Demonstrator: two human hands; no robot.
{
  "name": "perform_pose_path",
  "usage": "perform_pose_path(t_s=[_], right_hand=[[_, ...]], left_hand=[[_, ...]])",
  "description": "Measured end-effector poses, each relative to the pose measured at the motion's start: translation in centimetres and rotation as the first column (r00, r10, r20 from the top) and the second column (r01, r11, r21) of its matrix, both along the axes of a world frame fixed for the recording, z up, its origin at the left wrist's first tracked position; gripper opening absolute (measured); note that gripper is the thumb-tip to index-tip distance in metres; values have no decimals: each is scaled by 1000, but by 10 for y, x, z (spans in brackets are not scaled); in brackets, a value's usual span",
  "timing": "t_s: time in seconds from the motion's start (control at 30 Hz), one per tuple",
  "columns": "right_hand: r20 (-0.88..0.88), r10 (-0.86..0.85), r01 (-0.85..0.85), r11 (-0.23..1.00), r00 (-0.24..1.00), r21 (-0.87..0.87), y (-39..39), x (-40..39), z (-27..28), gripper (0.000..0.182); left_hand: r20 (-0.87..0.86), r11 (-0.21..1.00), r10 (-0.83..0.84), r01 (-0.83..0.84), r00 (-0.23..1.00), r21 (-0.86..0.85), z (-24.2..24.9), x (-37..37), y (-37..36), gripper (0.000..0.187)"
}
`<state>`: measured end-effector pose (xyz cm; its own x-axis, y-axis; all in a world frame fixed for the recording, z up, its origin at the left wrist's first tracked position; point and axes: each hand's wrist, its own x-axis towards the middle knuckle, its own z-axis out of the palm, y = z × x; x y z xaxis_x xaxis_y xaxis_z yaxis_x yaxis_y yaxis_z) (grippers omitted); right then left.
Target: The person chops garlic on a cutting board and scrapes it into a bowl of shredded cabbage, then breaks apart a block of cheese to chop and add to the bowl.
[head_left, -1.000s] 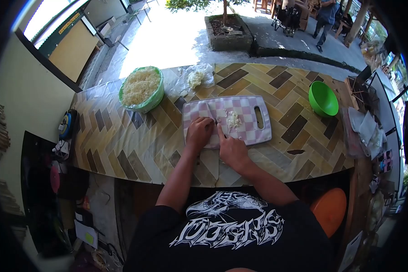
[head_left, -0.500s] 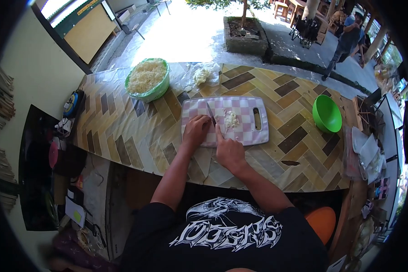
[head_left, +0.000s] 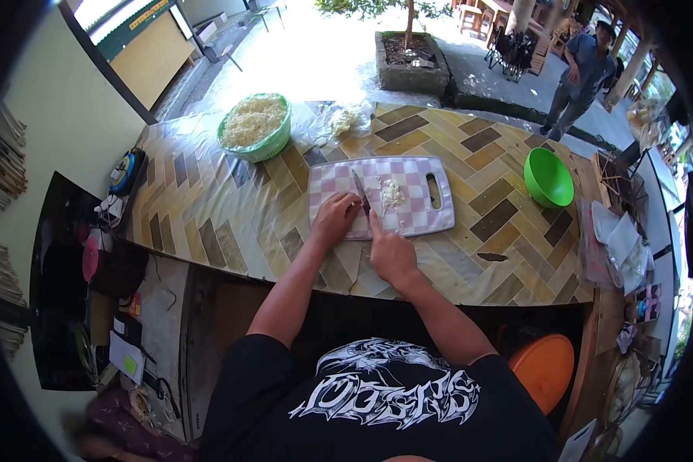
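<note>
A pink-and-white checked cutting board [head_left: 331, 173] lies on the table in front of me. My right hand [head_left: 393, 256] is closed around the handle of a knife [head_left: 359, 185], its index finger stretched along the top and the blade pointing away from me. Just left of the blade, my left hand [head_left: 336, 219] rests on the board with curled fingers; whatever small piece they press is hidden. A small heap of pale chopped pieces [head_left: 393, 194], perhaps garlic, sits on the board right of the knife.
A green basket [head_left: 263, 151] heaped with pale shreds stands at the back left, beside a clear plastic bag [head_left: 345, 122]. On the right is a green bowl [head_left: 548, 179]. Beyond the table a person [head_left: 585, 77] stands near a planter [head_left: 412, 75].
My view has shifted slightly. Both hands stay at the board with the knife at nearly the same spot. The person in the background has moved a little and turned towards the table.
</note>
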<state>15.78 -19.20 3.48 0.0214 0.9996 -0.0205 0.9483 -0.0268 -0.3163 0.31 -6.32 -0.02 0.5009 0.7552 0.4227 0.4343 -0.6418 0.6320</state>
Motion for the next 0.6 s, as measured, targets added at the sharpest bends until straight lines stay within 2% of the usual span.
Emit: perform_pose_path(t_s=[0.27,0.6], right_hand=[[18,-61,62,998,998,-24,-36,-38,5,76],[14,-124,124,992,992,-4,-66,-61,10,73]], left_hand=[[31,993,-113,113,993,17,-3,-31,-19,14],[12,988,-151,151,988,21,2,-53,-46,13]])
